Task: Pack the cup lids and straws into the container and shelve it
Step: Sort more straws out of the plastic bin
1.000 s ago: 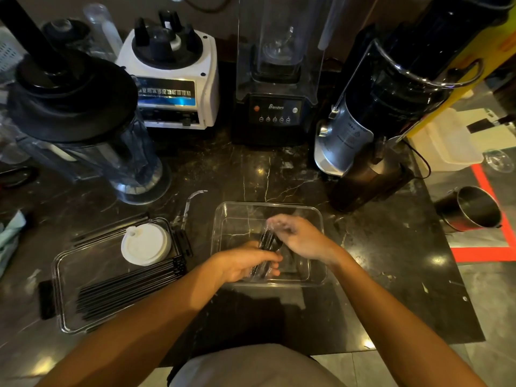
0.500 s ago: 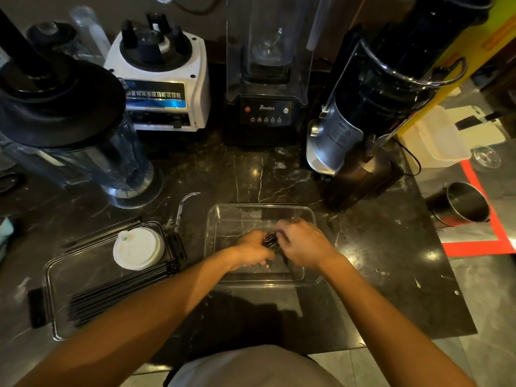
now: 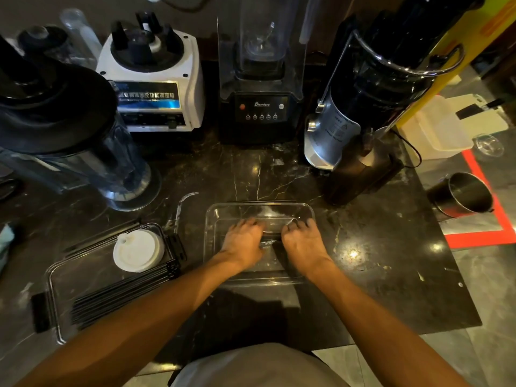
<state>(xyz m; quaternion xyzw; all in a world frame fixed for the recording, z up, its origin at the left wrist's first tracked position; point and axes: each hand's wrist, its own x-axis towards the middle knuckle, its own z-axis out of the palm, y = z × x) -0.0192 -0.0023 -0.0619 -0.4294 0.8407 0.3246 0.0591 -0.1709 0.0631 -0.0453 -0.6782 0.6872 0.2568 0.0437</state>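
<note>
Both hands are down inside the clear container [image 3: 259, 210], which sits on the dark marble desk [image 3: 377, 247] near the middle of its front edge. The left hand [image 3: 242, 243] and right hand [image 3: 303, 244] lie knuckles up, close together but not touching, and between them a short dark bundle shows, probably straws [image 3: 268, 241] in a clear wrapper. Each grip looks curled over one end of that bundle, but the fingers are turned under the palms, so I cannot tell how firmly either one holds it or whether they are only pressing it flat. Judging from the pose, the bundle is being laid along the container floor, one hand at each end so it goes down level and does not roll.

Toward the front-left corner of the desk lies a flat clear tray [image 3: 55, 277], possibly the container's own cover. On it rests a white cup lid [image 3: 138, 250] at the far right end, with a row of loose black straws [image 3: 120, 291] fanned just in front of it and touching it. These are not yet packed, so most of the task looks to be ahead, and the shelving too.

Blenders [image 3: 259, 79] stand along the back edge, well apart from the hands. A steel cup [image 3: 466, 195] sits beyond the right edge.
</note>
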